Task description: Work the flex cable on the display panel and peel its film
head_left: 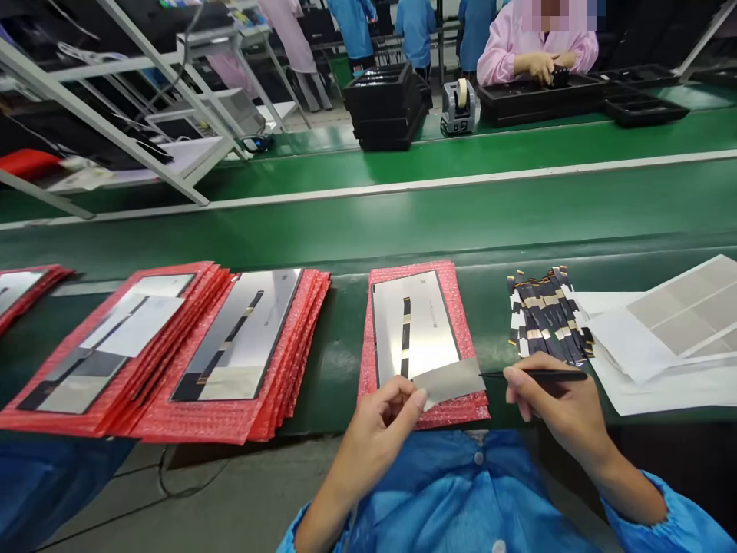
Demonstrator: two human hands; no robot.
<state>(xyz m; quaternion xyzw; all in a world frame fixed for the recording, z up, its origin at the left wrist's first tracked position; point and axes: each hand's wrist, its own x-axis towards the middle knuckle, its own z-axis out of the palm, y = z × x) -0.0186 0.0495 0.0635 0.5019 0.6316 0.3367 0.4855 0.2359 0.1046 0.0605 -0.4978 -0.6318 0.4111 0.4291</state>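
Observation:
My left hand (385, 422) pinches the left end of a thin grey adhesive sheet (452, 382) between thumb and fingers. Closed around a pair of black tweezers (553, 375), my right hand (561, 411) has their thin tip at the sheet's right end. Beneath the sheet lies a silvery display panel (434, 322) with a dark flex cable strip (406, 330) on it. The sheet covers the panel's lower edge, so I cannot tell whether they touch. Red bubble-wrap bags (464, 342) are stacked under the panel.
Loose flex cables (550, 315) lie in a pile to the right, beside white backing sheets (685, 322) with grey stickers. More panels on red bags (247, 338) stand at left. Across the green bench are black trays (383, 107), a tape dispenser (459, 107) and a person in pink (538, 50).

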